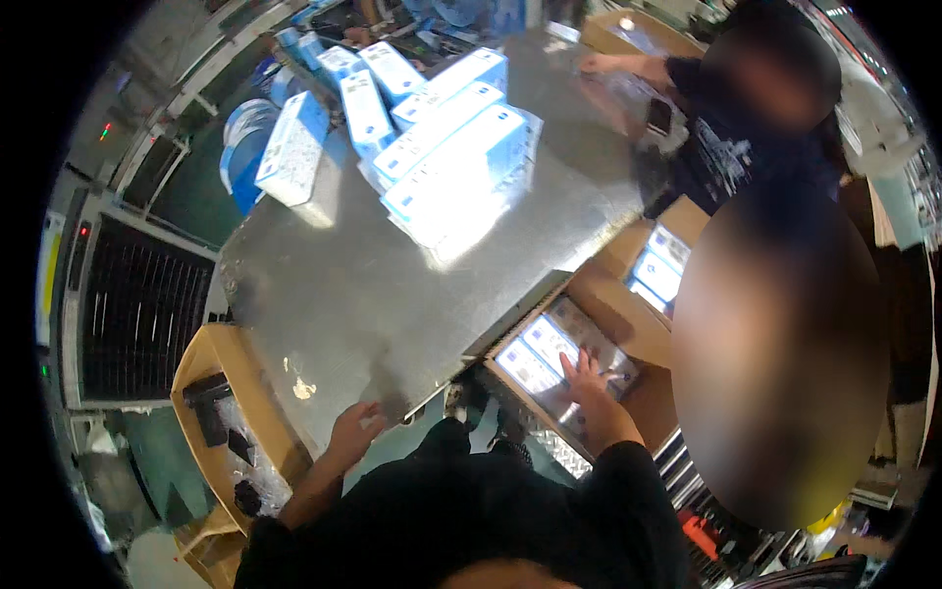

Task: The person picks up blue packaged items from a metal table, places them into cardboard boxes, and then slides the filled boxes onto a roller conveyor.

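Note:
My right hand [591, 385] reaches down into an open cardboard box [620, 312], its fingers spread over white and blue cartons [542, 351] packed inside. The fingers touch the top of the packed goods without wrapping round anything. My left hand [359, 430] hovers by the near edge of the metal table [324, 275], empty, its fingers loosely apart. Farther off on the table, a row of long white and blue boxes [456, 147] lies in bright glare. Beside them several similar boxes [365, 110] stand or lean.
At the left, a cardboard box [218, 393] holds dark parts and clear plastic wrap. Another open carton [659, 263] with white and blue packages sits beyond my right hand. A co-worker's hand [613, 67] is at the far right. Metal rollers [679, 471] lie lower right.

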Motion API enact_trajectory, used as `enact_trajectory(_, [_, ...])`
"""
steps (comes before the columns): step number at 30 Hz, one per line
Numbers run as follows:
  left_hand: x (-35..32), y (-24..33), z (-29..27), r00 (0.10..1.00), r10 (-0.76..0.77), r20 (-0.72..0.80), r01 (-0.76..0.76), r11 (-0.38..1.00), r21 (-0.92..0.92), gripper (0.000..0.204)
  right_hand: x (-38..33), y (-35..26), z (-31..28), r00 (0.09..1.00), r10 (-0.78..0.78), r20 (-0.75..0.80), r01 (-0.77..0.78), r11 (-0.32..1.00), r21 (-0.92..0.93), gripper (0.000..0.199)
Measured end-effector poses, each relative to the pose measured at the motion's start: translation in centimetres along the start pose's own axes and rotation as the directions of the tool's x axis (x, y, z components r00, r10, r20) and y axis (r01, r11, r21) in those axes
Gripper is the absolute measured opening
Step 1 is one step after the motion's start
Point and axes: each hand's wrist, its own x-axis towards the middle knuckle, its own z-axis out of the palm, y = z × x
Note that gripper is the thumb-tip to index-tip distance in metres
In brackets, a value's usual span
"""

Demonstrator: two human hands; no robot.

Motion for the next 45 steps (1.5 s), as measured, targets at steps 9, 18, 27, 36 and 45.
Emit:
enact_trajectory(9, [19.6,12.2,-10.3,0.81,0.527,-0.256,-0.539,0.842,0.029,0.035,-5.0,-2.9,-11.7,0.215,0.321,-0.922,0.597,0.704,0.384,0.02])
enact_trajectory(18, [41.4,25.8,-17.2,0.957,0.286,-0.043,-0.213,0.796,0.567,0.075,-2.2,-17.9,-33.7,0.487,-0.008,-0.873,0.427,0.875,0.23,0.054])
enact_trajectory(27, [28.6,15.5,-15.0,0.743,0.654,0.141,-0.645,0.644,0.411,0.045,-4.7,-23.9,-28.1,0.623,-0.15,-0.767,0.353,0.93,0.104,0.068])
enact_trajectory(36, [19.1,-2.7,-17.3,0.829,0.223,0.512,0.156,0.787,-0.597,0.061,-9.2,-23.7,-15.3,0.866,-0.501,-0.012,0.047,0.057,0.997,0.096])
enact_trajectory(45, [14.4,2.6,-18.4,0.842,0.457,0.286,-0.126,0.683,-0.72,0.073,-11.5,-21.0,-16.7,0.797,-0.521,-0.305,0.304,-0.091,0.948,0.081])
